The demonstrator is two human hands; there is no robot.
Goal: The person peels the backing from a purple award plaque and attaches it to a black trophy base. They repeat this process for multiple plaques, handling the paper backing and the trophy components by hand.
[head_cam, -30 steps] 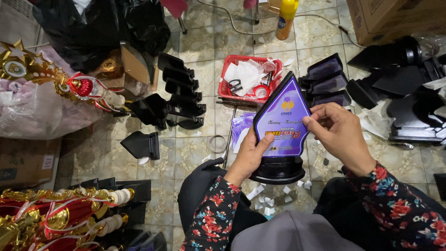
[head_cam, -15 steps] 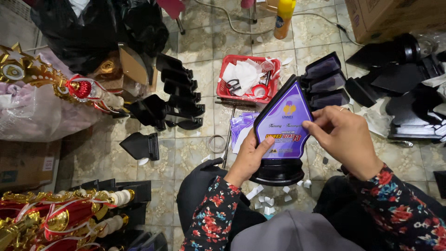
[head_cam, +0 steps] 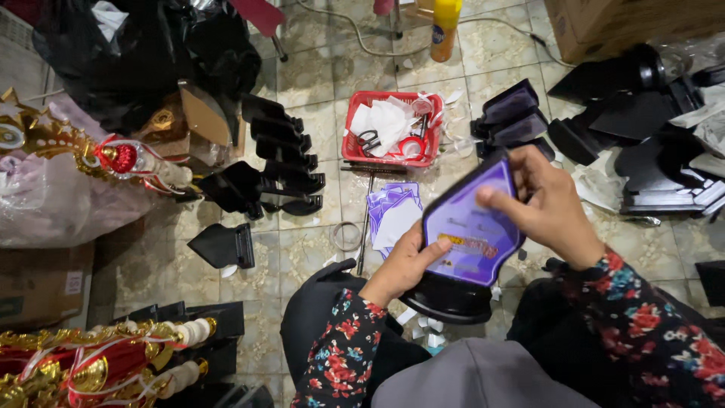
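Note:
I hold a purple award plaque on a black base over my lap. My left hand grips its lower left edge, thumb pressed on the purple face. From the upper right, my right hand clasps the plaque's top and right edge, with fingers curled over the tip. The plaque leans to the right. Both sleeves are dark with a red flower print.
A red basket with scissors, tape and paper sits on the tiled floor ahead. Purple sticker sheets lie before it, black plaque bases to the left and right. Gold trophies stand at lower left, a yellow bottle at the top.
The plaque has tilted from upright toward the right. My right hand has moved up over its top edge, and my left thumb now presses on its face.

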